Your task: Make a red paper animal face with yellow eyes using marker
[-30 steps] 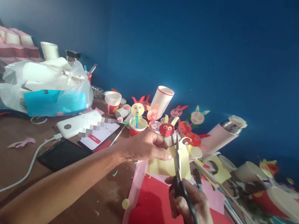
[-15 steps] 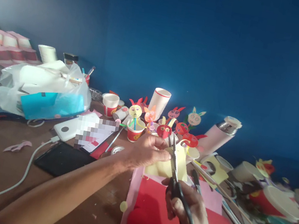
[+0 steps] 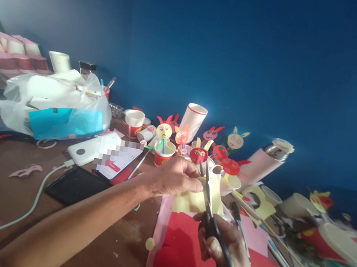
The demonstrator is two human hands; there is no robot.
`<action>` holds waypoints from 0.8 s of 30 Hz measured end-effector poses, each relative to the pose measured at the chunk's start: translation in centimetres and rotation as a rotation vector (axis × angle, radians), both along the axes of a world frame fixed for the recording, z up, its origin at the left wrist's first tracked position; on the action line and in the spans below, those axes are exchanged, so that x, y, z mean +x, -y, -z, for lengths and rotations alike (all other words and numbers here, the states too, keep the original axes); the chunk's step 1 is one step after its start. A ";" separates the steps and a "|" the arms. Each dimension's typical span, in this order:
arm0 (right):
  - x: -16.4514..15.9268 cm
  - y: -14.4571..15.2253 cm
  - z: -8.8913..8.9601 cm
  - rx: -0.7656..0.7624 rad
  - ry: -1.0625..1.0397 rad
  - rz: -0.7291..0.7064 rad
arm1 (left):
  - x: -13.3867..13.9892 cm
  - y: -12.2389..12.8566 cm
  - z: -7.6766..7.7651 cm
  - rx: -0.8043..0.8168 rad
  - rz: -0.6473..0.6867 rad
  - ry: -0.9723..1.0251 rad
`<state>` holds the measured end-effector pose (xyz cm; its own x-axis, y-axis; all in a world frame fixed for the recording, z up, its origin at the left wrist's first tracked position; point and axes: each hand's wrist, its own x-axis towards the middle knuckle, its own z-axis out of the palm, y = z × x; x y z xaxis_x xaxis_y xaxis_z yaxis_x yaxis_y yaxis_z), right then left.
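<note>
A sheet of pale yellow paper (image 3: 187,201) is pinched between the thumb and fingers of my left hand (image 3: 179,179). Black-handled scissors (image 3: 212,231) are gripped in my right hand (image 3: 226,243), their blades pointing up and away across the yellow paper, the tips slightly apart. The blades pass close by my left thumb. Below both hands lie a red sheet (image 3: 183,263) and a pink sheet (image 3: 157,240). Just beyond the hands, paper animal faces such as a red one (image 3: 198,154) and a yellow one (image 3: 164,131) stand on stems in paper cups.
A pink thermos (image 3: 263,164) and a stack of paper cups (image 3: 193,120) stand at the back. To the left are a phone (image 3: 125,161), a white power bank (image 3: 83,151) with its cable, a black tablet-like slab (image 3: 77,187) and a plastic bag (image 3: 15,98). More cups crowd the right.
The view has shifted slightly, so the background sits a little further right. Both hands keep nearly the same pose, and the curled strip of yellow paper by the blade tips no longer shows.
</note>
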<state>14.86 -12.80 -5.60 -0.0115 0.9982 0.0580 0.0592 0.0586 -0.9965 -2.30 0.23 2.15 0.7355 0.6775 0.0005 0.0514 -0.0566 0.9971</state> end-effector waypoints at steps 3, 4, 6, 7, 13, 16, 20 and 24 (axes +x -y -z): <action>0.0 0.1 0.0 0.001 -0.001 0.008 | -0.1 0.1 -0.2 0.003 0.007 -0.004; -0.1 0.1 0.1 0.000 -0.003 0.012 | -0.2 0.1 -0.3 0.006 0.008 -0.009; -0.1 0.1 0.1 0.001 -0.002 0.014 | -0.3 0.1 -0.4 0.013 0.009 -0.022; -0.1 0.1 0.1 0.001 0.002 0.015 | -0.4 0.0 -0.4 0.017 0.010 -0.028; -0.1 0.0 -0.2 -0.029 0.027 0.027 | -0.6 -0.5 -0.1 0.020 0.052 -0.037; 0.0 0.0 -0.3 -0.033 0.029 0.018 | -0.6 -0.8 0.0 0.019 0.069 -0.036; 0.0 -0.1 -0.4 -0.033 0.027 0.027 | -0.6 -0.8 -0.1 0.018 0.079 -0.042; 0.0 -0.2 -0.2 0.014 0.016 0.051 | -0.5 -0.4 -0.5 0.027 0.091 -0.051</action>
<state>14.85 -12.65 -5.35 0.0388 0.9966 0.0725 0.0779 0.0694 -0.9945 -2.79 0.63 2.66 0.7936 0.6081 -0.0212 0.0955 -0.0900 0.9914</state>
